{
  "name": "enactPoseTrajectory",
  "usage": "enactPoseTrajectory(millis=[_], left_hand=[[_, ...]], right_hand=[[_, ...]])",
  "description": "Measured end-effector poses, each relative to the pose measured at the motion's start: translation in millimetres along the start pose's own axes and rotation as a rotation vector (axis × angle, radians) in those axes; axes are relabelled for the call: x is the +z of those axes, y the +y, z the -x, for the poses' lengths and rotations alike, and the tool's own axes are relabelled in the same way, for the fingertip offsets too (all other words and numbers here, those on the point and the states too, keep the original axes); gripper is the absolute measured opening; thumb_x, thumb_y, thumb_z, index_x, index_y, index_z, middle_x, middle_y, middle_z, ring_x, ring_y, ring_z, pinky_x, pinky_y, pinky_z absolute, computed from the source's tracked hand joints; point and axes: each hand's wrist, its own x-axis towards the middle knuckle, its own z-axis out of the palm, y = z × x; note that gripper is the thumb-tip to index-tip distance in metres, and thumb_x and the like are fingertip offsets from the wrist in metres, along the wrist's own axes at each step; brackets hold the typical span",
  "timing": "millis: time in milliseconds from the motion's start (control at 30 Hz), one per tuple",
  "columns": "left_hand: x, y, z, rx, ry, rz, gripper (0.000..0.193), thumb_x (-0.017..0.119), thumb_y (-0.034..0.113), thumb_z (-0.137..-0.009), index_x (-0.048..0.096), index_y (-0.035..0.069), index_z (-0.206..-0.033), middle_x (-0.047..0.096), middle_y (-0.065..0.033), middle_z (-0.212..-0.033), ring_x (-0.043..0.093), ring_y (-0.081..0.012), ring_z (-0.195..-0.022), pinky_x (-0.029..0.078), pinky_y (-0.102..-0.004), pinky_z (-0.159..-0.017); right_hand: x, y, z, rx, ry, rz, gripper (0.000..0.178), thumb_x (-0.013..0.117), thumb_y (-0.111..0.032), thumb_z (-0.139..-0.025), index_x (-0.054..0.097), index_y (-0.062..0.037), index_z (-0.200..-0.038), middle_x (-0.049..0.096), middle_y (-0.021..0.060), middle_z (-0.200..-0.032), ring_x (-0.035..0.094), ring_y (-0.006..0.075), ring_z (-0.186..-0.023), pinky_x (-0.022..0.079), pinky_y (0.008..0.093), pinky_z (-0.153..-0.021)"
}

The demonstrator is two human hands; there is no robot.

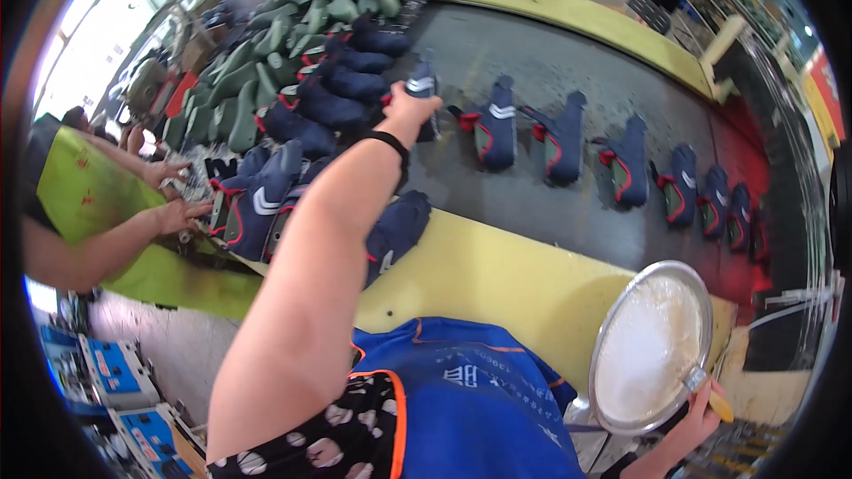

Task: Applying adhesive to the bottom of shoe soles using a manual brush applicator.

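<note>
My left hand (pixel 414 109) reaches across the table, its fingers closed on a navy shoe upper (pixel 423 84) with white stripes. That upper is on the dark belt surface, at the left of a row of similar uppers with red trim, including a striped one (pixel 497 129). At the lower right my right hand (pixel 695 428) grips a brush (pixel 706 390) with a yellow handle. The bristles are at the edge of the white paste in a round metal bowl (pixel 606 337). More navy uppers (pixel 333 105) lie left of my left hand.
Many green shoe lasts (pixel 333 4) are heaped at the far left. A co-worker's hands (pixel 177 204) touch uppers at the left, beside a lime-green apron (pixel 75 182). A yellow board (pixel 497 266) edges the dark belt (pixel 550 222), and black curtain strips (pixel 759 106) hang at the right.
</note>
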Motion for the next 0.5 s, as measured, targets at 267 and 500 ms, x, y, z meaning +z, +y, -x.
enactPoseTrajectory(millis=[267, 500], left_hand=[[-23, -7, -28, 0.194, -0.382, -0.611, 0.102, 0.080, 0.055, -0.076, 0.039, 0.001, -0.153, 0.043, -0.0317, -0.151, 0.051, -0.0467, -0.133, 0.039, -0.0463, -0.115], [-133, 4, -54, -0.319, 0.712, -0.298, 0.042, 0.057, 0.025, -0.101, 0.051, 0.020, -0.143, 0.052, -0.0092, -0.132, 0.059, -0.0281, -0.116, 0.058, -0.0426, -0.088]], right_hand=[[6, -3, -8, -0.261, -0.060, 0.083, 0.030, 0.067, -0.019, -0.099, 0.066, 0.0056, -0.117, 0.070, 0.0119, -0.101, 0.062, 0.0190, -0.081, 0.050, 0.0305, -0.071], [15, -39, 5, -0.396, -0.067, 0.125, 0.032, 0.071, -0.016, -0.097, 0.067, 0.0098, -0.114, 0.074, 0.0190, -0.098, 0.065, 0.0274, -0.075, 0.053, 0.0383, -0.068]])
